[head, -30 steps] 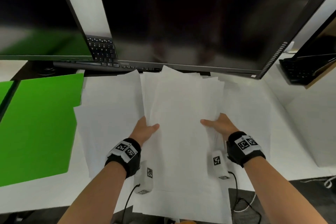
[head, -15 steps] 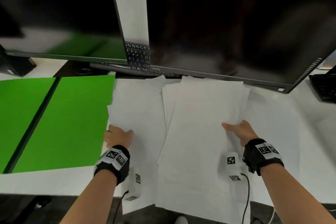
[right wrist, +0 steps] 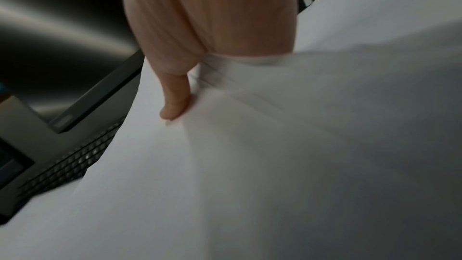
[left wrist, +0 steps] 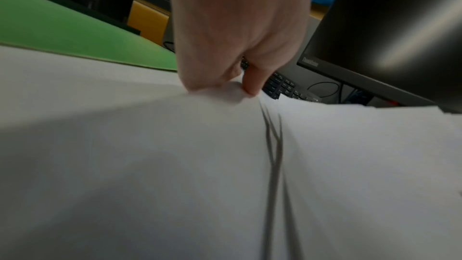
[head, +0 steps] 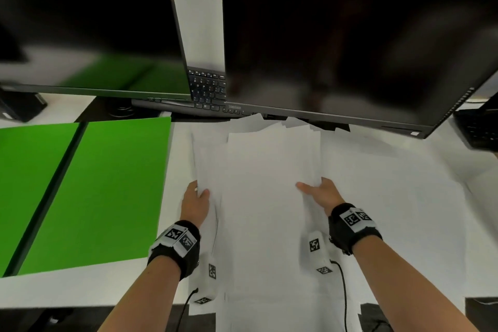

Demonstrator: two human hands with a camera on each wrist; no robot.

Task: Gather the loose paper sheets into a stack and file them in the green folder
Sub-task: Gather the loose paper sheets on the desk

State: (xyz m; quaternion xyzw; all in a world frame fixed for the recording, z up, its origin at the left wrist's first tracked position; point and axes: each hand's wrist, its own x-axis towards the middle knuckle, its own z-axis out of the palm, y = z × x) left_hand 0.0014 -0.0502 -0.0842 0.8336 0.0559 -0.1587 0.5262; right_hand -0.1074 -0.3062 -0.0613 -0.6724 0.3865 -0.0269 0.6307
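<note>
A loose pile of white paper sheets (head: 269, 183) lies on the white desk in front of the monitors, its edges uneven. My left hand (head: 198, 197) pinches the pile's left edge, thumb on top and fingers beneath, which the left wrist view shows as a pinch (left wrist: 240, 88) on the sheets (left wrist: 325, 155). At the pile's right edge my right hand (head: 316, 188) holds the sheets with the thumb (right wrist: 175, 100) lying on top of the paper (right wrist: 275, 165) and the fingers hidden under it. The green folder (head: 94, 191) lies open and flat to the left of the pile.
Two large dark monitors (head: 350, 35) hang low over the back of the desk, with a black keyboard (head: 207, 91) under them. More white sheets (head: 390, 183) lie spread to the right. A second keyboard (head: 479, 127) sits at far right. The desk's front edge is close to me.
My left hand went out to a sheet lying further left, then came back towards the pile with it. The spread sheets now overlap more closely. My right hand kept its hold.
</note>
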